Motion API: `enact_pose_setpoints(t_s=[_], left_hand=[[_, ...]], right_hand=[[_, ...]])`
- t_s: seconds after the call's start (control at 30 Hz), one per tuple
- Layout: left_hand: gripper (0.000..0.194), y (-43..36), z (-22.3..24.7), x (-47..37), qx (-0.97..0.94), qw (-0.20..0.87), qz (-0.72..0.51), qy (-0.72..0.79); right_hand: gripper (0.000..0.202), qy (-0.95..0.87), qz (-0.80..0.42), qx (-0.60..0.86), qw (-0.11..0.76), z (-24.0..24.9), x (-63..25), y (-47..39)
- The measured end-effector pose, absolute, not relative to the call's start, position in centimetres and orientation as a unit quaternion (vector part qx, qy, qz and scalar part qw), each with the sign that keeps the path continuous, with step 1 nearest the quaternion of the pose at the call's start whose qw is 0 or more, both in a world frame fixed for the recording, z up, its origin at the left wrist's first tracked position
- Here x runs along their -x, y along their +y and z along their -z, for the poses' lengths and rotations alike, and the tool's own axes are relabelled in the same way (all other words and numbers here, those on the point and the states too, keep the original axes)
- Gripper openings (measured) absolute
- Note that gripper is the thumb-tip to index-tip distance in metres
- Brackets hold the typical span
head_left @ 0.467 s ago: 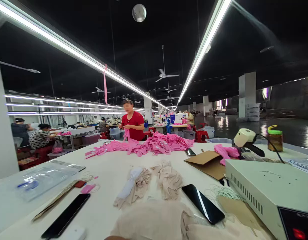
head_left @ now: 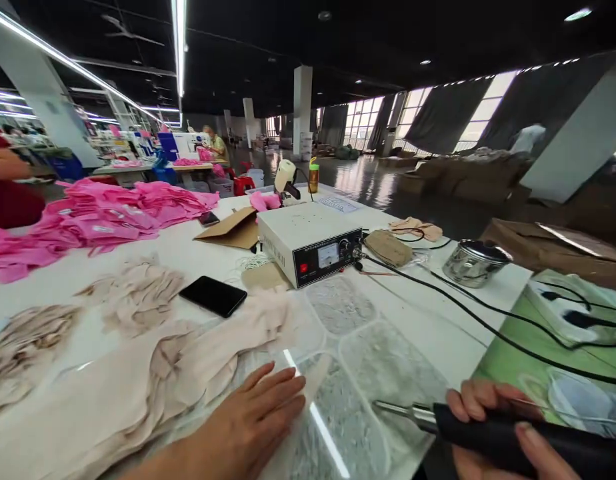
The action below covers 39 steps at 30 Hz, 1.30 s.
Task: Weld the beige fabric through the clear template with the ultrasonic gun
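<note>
The white surface (head_left: 428,320) runs from near to far, and most of its near left part is covered by beige fabric (head_left: 138,373), a loose, crumpled spread of thin cloth. It looks light and limp, so it would sag and slide if lifted by an edge; pressing it flat from above is likely the surer way to keep it in place. Right of it lies a clear plastic compartment tray (head_left: 358,360) with rounded cells full of tiny pale pieces, probably rhinestones; the shiny tray looks slippery and its contents easy to scatter.

Farther back in the middle stands a white control box (head_left: 313,243) with a dial and a red switch, and black cables run from it toward the near right.

The left hand (head_left: 253,417) lies flat, fingers spread and together with nothing gripped, resting where the fabric's edge meets the tray. The right hand (head_left: 493,427), at the near right edge, is clamped around the black handle of a hot-fix applicator wand (head_left: 488,427). The wand looks stiff and light, its metal tip pointing left over the tray; the tip is probably hot, so the handle is the place to hold.

A black phone (head_left: 213,295) lies on the surface beyond the fabric.
</note>
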<state>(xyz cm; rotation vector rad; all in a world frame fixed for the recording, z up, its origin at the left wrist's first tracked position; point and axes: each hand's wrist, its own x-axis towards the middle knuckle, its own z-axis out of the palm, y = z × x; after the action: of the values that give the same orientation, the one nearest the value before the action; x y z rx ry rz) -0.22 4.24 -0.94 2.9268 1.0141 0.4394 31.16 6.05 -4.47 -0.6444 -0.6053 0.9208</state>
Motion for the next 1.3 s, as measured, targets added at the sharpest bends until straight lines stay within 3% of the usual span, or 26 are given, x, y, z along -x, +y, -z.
enact_pose_setpoints(t_s=[0.2, 0.6, 1.3], left_hand=[[0.026, 6.4, 1.7, -2.3, -0.936, -0.016, -0.169, 0.309], [0.038, 8.0, 9.5, -1.2, -0.925, -0.122, -0.216, 0.288], [0.028, 8.2, 10.3, -0.9, -0.927, -0.162, -0.207, 0.270]], right_hand=[[0.017, -0.255, -0.470, 0.274, 0.799, 3.4, -28.9, 7.7], [0.017, -0.259, -0.451, 0.311, 0.795, 1.4, -25.3, 10.6], [0.018, -0.371, -0.459, 0.320, 0.741, 2.2, -25.2, 12.2]])
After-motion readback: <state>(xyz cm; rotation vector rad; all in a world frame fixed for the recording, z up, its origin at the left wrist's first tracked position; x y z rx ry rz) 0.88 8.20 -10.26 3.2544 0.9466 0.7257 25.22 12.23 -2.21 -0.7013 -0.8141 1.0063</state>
